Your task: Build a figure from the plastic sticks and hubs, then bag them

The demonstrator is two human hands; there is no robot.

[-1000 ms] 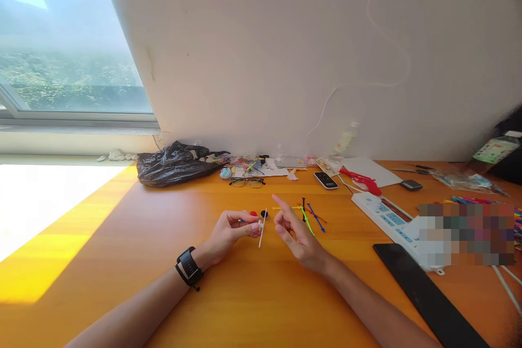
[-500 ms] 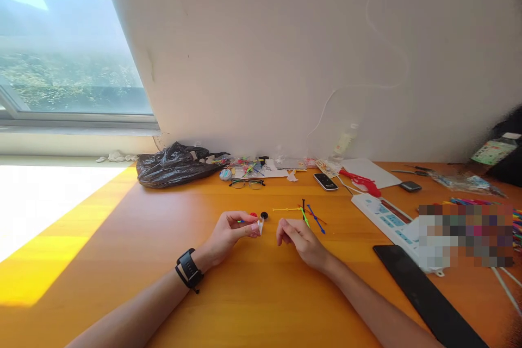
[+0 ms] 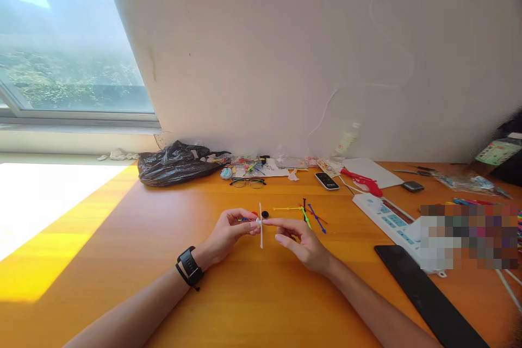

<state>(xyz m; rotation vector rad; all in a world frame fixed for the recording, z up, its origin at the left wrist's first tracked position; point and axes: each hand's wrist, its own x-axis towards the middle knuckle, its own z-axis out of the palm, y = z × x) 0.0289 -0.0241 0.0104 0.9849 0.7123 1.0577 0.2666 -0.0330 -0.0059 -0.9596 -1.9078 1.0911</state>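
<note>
My left hand [image 3: 229,231] is closed, with thumb and fingers pinching a small white piece that has a thin white stick [image 3: 261,238] standing upright across its front. My right hand [image 3: 305,242] has its index finger stretched out to the white stick's middle, seemingly touching it; the thumb is apart below and nothing is held. Just beyond the left fingers lie a red disc [image 3: 255,213], partly hidden, and a black disc [image 3: 265,214]. Past the right hand, several thin coloured sticks lie loosely together, among them a yellow stick [image 3: 286,209] and a blue stick [image 3: 317,218].
Along the wall lie a black plastic bag [image 3: 175,166], eyeglasses [image 3: 247,182] and a dark handheld device [image 3: 327,181]. To the right are a red toy gun [image 3: 362,181], a white power strip [image 3: 383,214] and a long black panel [image 3: 424,293]. Part of the right side is blurred out.
My right index finger has stretched out leftward to the white piece. The white stick now stands upright and is seen at full length. My left hand keeps its pinch.
</note>
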